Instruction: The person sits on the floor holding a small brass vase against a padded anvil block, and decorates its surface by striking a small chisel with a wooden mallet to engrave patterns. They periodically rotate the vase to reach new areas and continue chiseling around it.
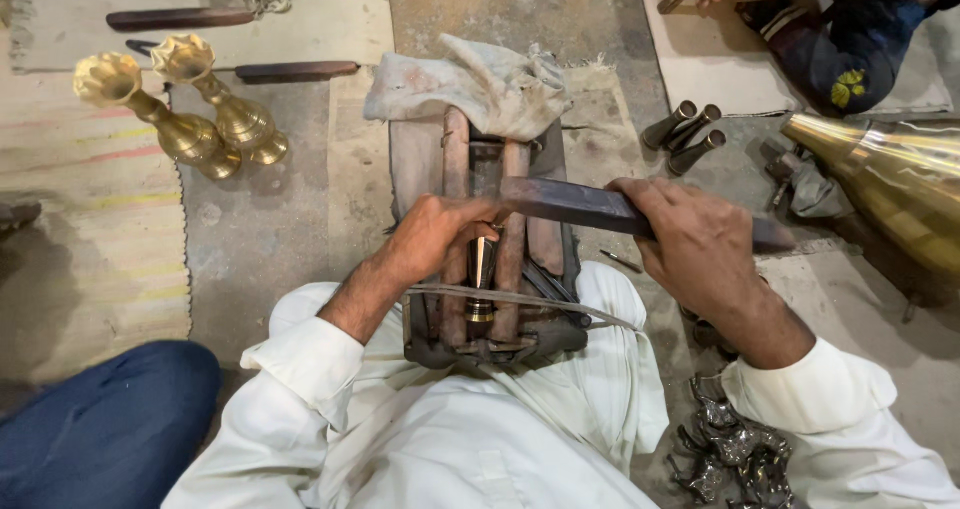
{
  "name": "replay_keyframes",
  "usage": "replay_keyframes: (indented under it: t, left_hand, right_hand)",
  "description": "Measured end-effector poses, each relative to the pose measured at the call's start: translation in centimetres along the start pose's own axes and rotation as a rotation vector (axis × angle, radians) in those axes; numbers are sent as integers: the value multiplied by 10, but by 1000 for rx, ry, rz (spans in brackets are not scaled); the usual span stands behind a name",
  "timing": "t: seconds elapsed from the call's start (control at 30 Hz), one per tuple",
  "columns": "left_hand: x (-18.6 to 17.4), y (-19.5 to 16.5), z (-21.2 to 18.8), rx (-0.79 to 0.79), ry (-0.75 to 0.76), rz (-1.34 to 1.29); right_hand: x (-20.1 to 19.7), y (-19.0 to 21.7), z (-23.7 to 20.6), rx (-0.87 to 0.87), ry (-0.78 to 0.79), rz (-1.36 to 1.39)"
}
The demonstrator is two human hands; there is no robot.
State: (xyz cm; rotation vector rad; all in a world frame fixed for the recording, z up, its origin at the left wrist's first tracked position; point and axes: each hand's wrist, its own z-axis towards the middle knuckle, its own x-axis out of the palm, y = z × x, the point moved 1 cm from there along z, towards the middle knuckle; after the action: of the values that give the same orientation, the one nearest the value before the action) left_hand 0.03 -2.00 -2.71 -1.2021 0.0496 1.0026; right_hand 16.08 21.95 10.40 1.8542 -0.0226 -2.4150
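My left hand (432, 237) grips a small dark and brass piece (482, 281) that stands upright in a wooden clamp block (515, 269) between my knees. My right hand (700, 247) is closed around a long flat dark metal file (580, 205) that lies across the top of the piece, its tip near my left fingers. A thin strap (530, 299) crosses the block below the piece. A dirty white cloth (480, 87) covers the far end of the block.
Two brass vases (190, 109) lie on the floor at upper left, beside two dark wooden sticks (240, 44). Three small metal tubes (685, 129) lie right of the cloth. A large brass vessel (890, 179) sits at right. Several dark castings (735, 449) lie by my right knee. Another person's leg (110, 429) is lower left; another person sits upper right (850, 29).
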Motion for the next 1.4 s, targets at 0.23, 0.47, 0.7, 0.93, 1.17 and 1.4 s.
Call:
replay_keyframes:
  t: [0.23,0.47,0.7,0.93,1.17,1.4]
  left_hand:
    - [0,1,-6,-41,-18,15]
    - [-1,0,-8,-85,-20,43]
    - [-2,-1,-13,-26,-66,-5]
    - [-6,-1,-22,-81,-199,-86]
    - [-2,45,-78,-597,-745,-377]
    - [56,58,-105,-1075,-217,-589]
  right_hand:
    - [0,0,1,-4,12,-53]
    - [-3,-3,4,-32,18,-118]
    - [-2,2,5,-30,-29,-91]
    - [15,-4,-4,-29,18,-83]
    - [93,-33,-49,631,199,718]
    - [179,-23,-77,951,247,1178]
